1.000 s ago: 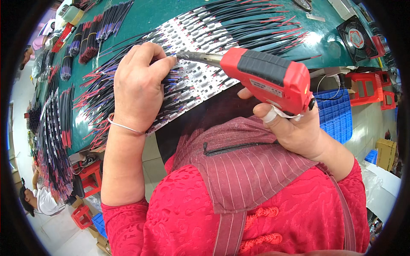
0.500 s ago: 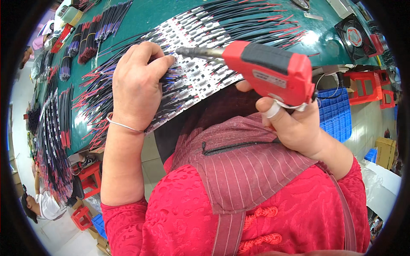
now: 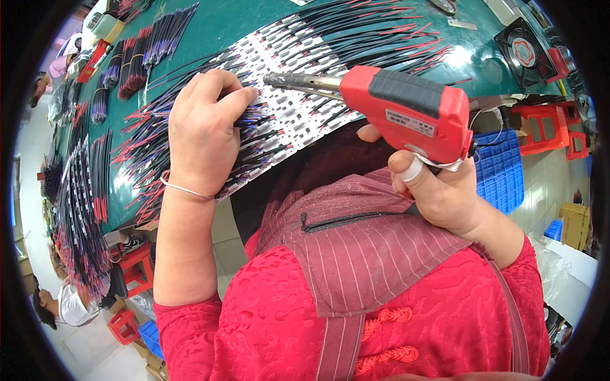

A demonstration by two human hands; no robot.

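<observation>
My right hand [image 3: 438,190] grips a red and black soldering gun [image 3: 406,105], a white wrap round its thumb. The gun's dark tip [image 3: 279,79] points left over the white circuit boards [image 3: 298,108], close to my left fingertips; whether it touches a board cannot be told. My left hand [image 3: 206,120] is closed in a pinch above the boards' left part, among black, red and blue wires [image 3: 149,140]. What its fingers hold is hidden. More black wires with red ends [image 3: 381,38] fan out from the boards' far right side.
Wire bundles [image 3: 132,63] lie at the far left of the green table [image 3: 216,25]. Long wire strands [image 3: 79,216] hang over its left edge. A black fan [image 3: 524,54] sits at the far right. Near it are a blue crate [image 3: 502,168] and red stools [image 3: 543,127].
The soldering gun has shifted slightly right and down in the view, its tip a little farther from my left fingers. My left hand stays nearly where it was, still pinched.
</observation>
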